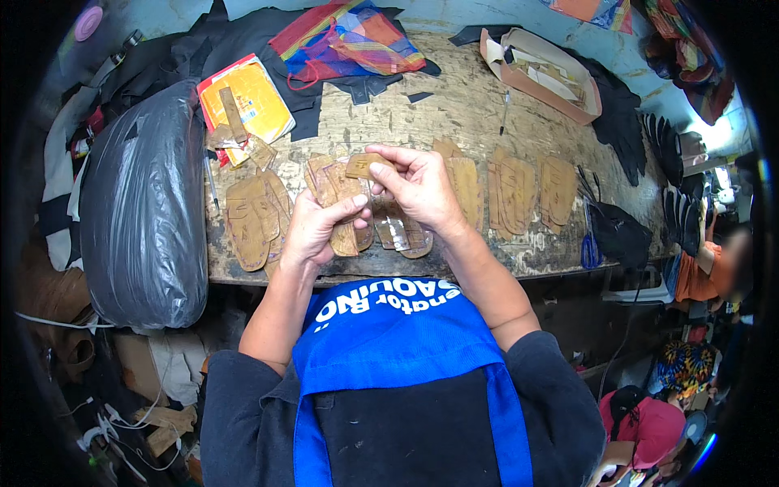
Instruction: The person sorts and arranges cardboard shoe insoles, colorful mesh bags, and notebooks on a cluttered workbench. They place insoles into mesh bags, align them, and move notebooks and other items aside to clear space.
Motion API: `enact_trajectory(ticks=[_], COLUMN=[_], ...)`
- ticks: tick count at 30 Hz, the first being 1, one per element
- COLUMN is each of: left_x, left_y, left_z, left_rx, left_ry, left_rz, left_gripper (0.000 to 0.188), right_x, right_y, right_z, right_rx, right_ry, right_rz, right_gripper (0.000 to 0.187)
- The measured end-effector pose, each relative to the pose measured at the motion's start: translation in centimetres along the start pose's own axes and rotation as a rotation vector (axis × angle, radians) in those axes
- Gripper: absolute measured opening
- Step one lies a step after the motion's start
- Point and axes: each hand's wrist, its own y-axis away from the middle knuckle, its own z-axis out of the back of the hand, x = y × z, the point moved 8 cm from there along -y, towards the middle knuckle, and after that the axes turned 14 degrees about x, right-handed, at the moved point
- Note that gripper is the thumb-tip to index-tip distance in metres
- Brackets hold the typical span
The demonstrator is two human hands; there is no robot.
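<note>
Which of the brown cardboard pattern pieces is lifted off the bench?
The small piece pinched by the right hand above the left hand's stack; the others lie flat.

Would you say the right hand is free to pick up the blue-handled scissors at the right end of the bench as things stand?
Probably not at once: the right hand is pinching a small brown cardboard piece. The scissors lie uncovered at the bench edge, so the path looks free once it lets go.

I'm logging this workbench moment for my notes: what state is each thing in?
Left hand: grip closed on a fanned stack of brown cardboard patterns.
Right hand: pinching a small brown piece.
Cardboard box: open, scraps inside.
Black plastic bag: full, leaning against the wooden table.
Blue-handled scissors: lying at the table edge; blades unclear.
</note>
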Motion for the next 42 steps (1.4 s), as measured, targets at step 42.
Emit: enact_trajectory(ticks=[42], left_x=[1.7], left_y=[-2.2], left_z=[-3.2], left_rx=[0.084], left_ry=[-0.110], left_rz=[0.012], left_gripper=[0.029], right_x=[-0.3], right_y=[7.8], right_z=[10.7], right_rx=[-0.318], right_ry=[0.102], right_rz=[0.037], right_gripper=[0.026])
